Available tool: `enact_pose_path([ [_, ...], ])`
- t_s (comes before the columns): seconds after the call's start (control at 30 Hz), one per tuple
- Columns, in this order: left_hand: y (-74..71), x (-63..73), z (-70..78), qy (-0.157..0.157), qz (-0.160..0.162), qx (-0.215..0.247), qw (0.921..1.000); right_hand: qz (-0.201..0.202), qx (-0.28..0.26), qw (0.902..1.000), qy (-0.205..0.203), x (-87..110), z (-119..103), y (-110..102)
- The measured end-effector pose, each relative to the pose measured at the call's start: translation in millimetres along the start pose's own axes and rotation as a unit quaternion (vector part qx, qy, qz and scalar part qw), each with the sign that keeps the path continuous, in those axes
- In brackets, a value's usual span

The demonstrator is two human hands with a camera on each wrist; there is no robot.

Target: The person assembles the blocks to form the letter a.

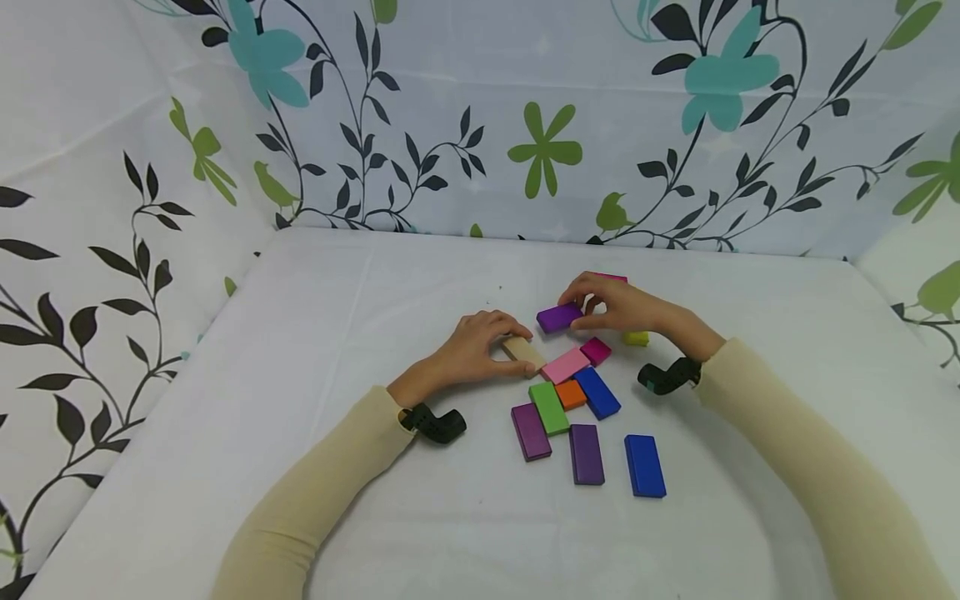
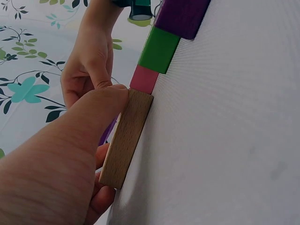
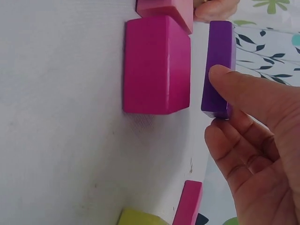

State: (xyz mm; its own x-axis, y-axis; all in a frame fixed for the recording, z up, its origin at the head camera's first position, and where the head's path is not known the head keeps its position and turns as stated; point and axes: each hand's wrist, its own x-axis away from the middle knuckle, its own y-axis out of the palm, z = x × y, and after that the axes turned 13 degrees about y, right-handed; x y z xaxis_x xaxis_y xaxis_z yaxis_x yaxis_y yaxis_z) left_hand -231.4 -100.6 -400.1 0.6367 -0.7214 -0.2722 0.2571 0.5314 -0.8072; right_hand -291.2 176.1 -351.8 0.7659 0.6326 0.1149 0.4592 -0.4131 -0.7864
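My left hand grips a plain wooden block by its ends, thumb at the near end and fingers at the far one. In the left wrist view the wooden block stands on the white surface, with a pink block just beyond. Behind it, my right hand pinches a purple block between thumb and fingers. The right wrist view shows the thumb on one face of this purple block. A pink block and a small magenta block lie between and in front of the hands.
Nearer me, a blue block, an orange block, a green block and a purple block lie close together. Another purple block and a blue block lie in front. A yellow block sits under the right wrist.
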Motion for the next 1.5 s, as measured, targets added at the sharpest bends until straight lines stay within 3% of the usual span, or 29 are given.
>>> enact_pose_path([
  [0.6, 0.4, -0.8, -0.1, 0.003, 0.001, -0.001, 1.0, 0.071, 0.009, 0.9967, 0.039, -10.1, 17, -12],
  [1.5, -0.6, 0.0, 0.9, 0.002, 0.001, -0.003, 1.0, 0.098, 0.017, 0.9927, 0.068, -28.8, 32, -11],
])
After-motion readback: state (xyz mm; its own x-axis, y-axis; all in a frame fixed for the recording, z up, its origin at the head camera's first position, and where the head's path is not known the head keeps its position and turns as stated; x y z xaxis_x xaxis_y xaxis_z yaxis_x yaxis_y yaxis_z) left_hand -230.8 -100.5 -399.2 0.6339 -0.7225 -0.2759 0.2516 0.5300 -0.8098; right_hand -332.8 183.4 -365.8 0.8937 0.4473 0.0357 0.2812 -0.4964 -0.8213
